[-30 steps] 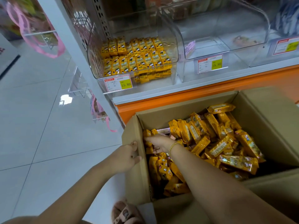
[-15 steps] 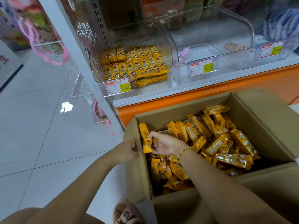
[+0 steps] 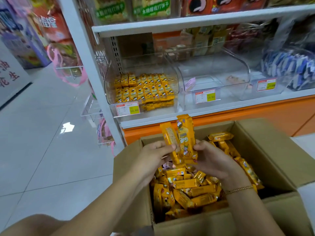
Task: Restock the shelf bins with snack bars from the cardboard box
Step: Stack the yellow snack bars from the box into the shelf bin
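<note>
Yellow snack bars (image 3: 185, 133) stand upright (long axes vertical) above cardboard box (image 3: 265, 150), left hand (image 3: 153, 155) pinching one, right hand (image 3: 213, 159) gripping the rest. Part-filled shelf bin (image 3: 109, 89) is ahead, higher, slightly left; left hand nearer.

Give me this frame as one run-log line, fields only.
stage: picking | left hand: grips snack bars | right hand: grips same bunch | bunch: upright over cardboard box | shelf bin: partly stocked

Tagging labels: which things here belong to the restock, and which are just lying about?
Job: left hand, right hand, held bars, box, loose bars, yellow bin, middle bin.
Bystanders: blue packets, pink ribbons, price tags, green packs.
</note>
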### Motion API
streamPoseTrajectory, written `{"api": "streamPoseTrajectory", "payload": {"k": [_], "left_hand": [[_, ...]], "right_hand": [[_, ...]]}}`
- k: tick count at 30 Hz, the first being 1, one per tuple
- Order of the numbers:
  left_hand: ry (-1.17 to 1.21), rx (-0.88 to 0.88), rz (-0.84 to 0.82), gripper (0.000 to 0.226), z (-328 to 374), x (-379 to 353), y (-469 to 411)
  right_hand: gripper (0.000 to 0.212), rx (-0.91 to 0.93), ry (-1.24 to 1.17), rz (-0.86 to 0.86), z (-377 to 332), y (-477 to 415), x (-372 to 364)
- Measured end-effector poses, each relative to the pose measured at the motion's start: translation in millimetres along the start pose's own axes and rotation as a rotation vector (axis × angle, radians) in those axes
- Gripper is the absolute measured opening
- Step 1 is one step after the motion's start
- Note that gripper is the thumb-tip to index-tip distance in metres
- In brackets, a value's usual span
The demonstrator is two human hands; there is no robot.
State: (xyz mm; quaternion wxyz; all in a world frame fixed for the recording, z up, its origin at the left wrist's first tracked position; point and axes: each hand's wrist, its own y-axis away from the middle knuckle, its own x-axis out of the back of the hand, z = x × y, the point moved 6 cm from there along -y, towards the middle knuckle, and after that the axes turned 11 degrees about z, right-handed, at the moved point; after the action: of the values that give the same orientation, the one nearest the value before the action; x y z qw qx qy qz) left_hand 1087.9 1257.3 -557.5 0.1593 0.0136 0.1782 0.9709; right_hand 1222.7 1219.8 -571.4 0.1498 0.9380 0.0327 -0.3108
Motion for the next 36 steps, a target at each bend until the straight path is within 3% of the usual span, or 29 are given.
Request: {"api": "streamPoseTrajectory", "payload": {"k": [2,4,8,11,13,16,20,26,28,30,32,36], "left_hand": [[0.109,0.004,0.015,0.011,2,-2,0],[0.181,0.002,0.023,0.010,4,-1,-1],[0.111,-0.032,0.038,0.015,11,3,2],[-0.120,-0.093,0.108,0.052,17,10,1],[-0.152,0.042,0.115,0.081,13,11,-2],[0.065,0.215,0.122,0.057,6,14,-10],[0.148,0.283,-0.009,0.021,8,7,-11],[-0.032,0.101,-0.015,0.019,16,10,-21],[-0.237,-0.029,0.069,0.043,18,14,-26],[-0.412,-0.202,0.171,0.048,26,18,-28],[-0.515,-0.308,0.209,0.045,32,20,-28],[-0.546,-0.322,0.196,0.049,40,26,-27]], "right_hand": [[0.068,0.039,-0.014,0.153,-5,4,13],[0.053,0.070,0.033,0.278,-11,7,21],[0.031,0.098,-0.028,0.330,-14,10,24],[0.032,0.110,-0.046,0.426,-6,5,30],[0.030,0.138,-0.083,0.490,-1,3,37],[0.032,0.165,-0.136,0.468,1,4,39],[0.036,0.108,-0.285,0.420,2,4,42],[0.076,0.144,-0.227,0.412,0,5,51],[0.057,0.141,-0.187,0.421,-1,4,49],[0.034,0.135,-0.140,0.434,-3,3,46],[0.028,0.152,-0.114,0.454,-5,2,46],[0.035,0.215,-0.123,0.521,-13,-3,46]]}}
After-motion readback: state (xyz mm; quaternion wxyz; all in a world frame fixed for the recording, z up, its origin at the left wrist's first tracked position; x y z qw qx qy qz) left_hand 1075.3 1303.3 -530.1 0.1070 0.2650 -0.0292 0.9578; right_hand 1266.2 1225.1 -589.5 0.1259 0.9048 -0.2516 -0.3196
